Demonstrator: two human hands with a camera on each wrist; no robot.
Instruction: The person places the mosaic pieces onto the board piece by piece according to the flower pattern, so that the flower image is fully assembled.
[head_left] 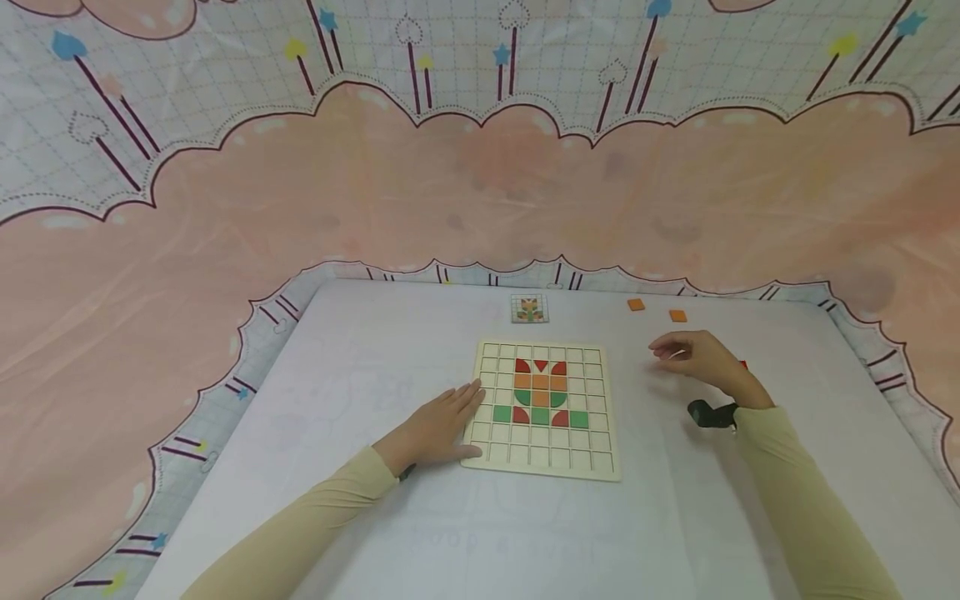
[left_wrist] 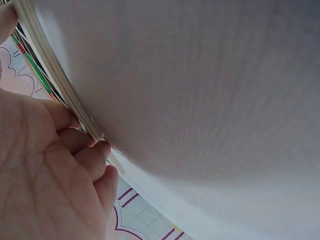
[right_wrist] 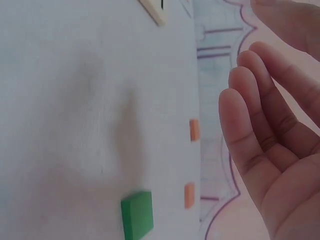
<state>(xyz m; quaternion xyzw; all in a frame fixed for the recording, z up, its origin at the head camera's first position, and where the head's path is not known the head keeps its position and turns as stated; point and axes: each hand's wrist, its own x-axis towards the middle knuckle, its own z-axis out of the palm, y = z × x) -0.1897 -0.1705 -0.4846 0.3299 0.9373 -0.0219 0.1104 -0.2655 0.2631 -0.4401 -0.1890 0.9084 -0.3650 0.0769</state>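
Note:
A cream grid board [head_left: 540, 462] lies flat on the white table, bearing red, orange and green pieces in a flower-like pattern. My left hand [head_left: 442, 423] rests along the board's left edge, fingers extended; in the left wrist view its fingertips touch the side of the board [left_wrist: 60, 75]. Right of the board, my right hand [head_left: 697, 360] hovers over the table with loosely bent fingers. Nothing shows between its thumb and fingers [right_wrist: 237, 120] in the right wrist view. Beyond it lie two orange square tiles, one orange tile [head_left: 636, 305] left of the other orange tile [head_left: 678, 316].
A small pattern card [head_left: 529, 308] lies behind the board. A green block [right_wrist: 137, 215] sits on the table in the right wrist view. Part of a red piece [head_left: 743, 364] shows beside my right wrist. Patterned cloth [head_left: 480, 192] hangs behind the table.

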